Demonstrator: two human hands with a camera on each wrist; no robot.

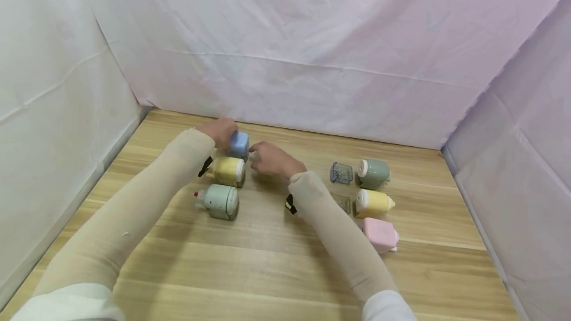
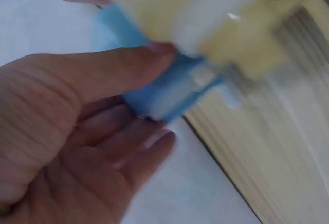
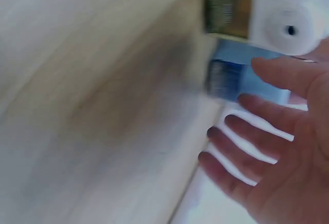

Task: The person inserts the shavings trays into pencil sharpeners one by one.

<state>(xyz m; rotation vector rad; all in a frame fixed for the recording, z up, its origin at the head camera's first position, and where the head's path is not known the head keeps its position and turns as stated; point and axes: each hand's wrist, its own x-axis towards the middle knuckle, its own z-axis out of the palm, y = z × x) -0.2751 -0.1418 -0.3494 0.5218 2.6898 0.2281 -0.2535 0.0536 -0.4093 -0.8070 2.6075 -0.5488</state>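
Observation:
At the back left of the table lies a blue pencil sharpener [image 1: 239, 144], on its side. My left hand [image 1: 220, 132] holds it from the left, with thumb and fingers around its body [image 2: 164, 93]. My right hand [image 1: 273, 159] hovers just right of it, fingers spread and nothing in them. In the right wrist view the fingertips [image 3: 249, 99] are near the blue sharpener's clear shavings drawer [image 3: 225, 78]. In front of the blue one lie a yellow pencil sharpener [image 1: 228, 171] and a grey-green pencil sharpener [image 1: 219, 201].
On the right lie a dark green sharpener [image 1: 373, 173], a yellow sharpener [image 1: 372, 203] and a pink sharpener [image 1: 381, 235]. Beside them are a clear shavings drawer [image 1: 341, 173] and a yellowish drawer [image 1: 341, 203], partly behind my right forearm. White cloth [image 1: 285, 78] hangs behind the table.

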